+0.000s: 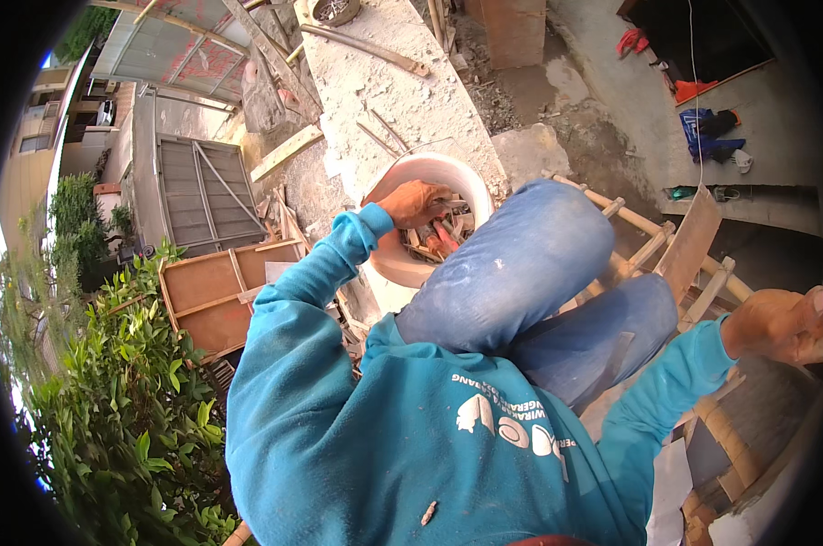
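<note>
My left hand (416, 202) is inside the rim of a pale round bucket (395, 264). Its fingers are curled and closed, and whatever they hold is hidden. Below it in the bucket lie short wood scraps (418, 246) and a red-orange piece (444, 235) whose kind I cannot make out. Far out to the right, my right hand (782, 328) is raised beside a bamboo ladder-like frame, fingers bent and closed. The dark edge of the view hides what it grips, if anything. My jeans-covered knee (530, 255) is just right of the bucket.
The bucket stands on a rough, dusty concrete ledge (375, 82) with sticks (366, 47) and a small bowl (336, 11) farther along. Bamboo framing (648, 246) with a plank (689, 241) is at right. Leafy bushes (111, 428) and wooden panels (216, 296) are below left.
</note>
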Demonstrator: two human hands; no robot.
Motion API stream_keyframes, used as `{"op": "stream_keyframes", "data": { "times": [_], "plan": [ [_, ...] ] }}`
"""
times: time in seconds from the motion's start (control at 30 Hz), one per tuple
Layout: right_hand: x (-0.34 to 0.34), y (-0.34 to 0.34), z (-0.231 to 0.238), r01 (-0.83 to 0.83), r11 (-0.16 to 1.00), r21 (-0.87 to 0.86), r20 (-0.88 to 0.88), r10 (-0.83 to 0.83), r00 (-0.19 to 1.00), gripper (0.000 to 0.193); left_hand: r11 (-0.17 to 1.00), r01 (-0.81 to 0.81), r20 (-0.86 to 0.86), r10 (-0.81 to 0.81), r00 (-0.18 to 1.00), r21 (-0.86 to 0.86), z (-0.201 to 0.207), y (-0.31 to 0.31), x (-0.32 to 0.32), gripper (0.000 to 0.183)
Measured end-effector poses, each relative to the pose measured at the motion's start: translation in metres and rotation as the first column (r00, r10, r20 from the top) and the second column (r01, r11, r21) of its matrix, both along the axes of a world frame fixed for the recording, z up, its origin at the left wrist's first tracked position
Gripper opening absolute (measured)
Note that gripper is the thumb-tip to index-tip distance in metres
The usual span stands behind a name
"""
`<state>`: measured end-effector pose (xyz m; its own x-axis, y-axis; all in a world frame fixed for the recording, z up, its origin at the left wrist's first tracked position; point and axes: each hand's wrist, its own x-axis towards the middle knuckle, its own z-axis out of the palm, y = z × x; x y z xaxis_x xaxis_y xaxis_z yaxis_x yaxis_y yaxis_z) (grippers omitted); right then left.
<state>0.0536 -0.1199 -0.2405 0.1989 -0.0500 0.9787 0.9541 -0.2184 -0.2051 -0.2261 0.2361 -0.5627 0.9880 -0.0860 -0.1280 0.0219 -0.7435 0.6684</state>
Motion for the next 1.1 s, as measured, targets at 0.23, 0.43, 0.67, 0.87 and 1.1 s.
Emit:
{"op": "stream_keyframes", "data": {
  "times": [0.23,0.43,0.67,0.87,1.1],
  "plan": [
    [-0.040,0.040,-0.052,-0.371,0.928,-0.032,-0.443,0.320,0.838,0.018,0.513,-0.662,-0.310,0.611,0.729,-0.546,0.099,0.010,-0.001,0.038],
    [-0.044,0.113,-0.089,-0.711,0.621,-0.331,-0.782,0.242,0.575,0.019,0.629,-0.775,0.390,0.702,0.596,0.053,0.128,-0.019,0.006,0.036],
    [-0.044,0.119,-0.090,-0.847,0.448,-0.287,-0.900,0.175,0.398,0.022,0.583,-0.812,0.200,0.800,0.566,-0.032,0.162,-0.005,-0.001,0.032],
    [-0.054,0.126,-0.063,-0.836,0.367,-0.408,-0.815,0.265,0.515,0.057,0.441,-0.676,0.246,0.896,0.370,-0.590,0.238,-0.016,0.064,0.041],
    [-0.068,0.121,-0.054,-0.626,0.685,-0.373,-0.667,0.270,0.694,0.093,0.578,-0.404,0.354,0.788,0.505,-0.709,0.305,-0.086,0.149,0.033]
  ]
}}
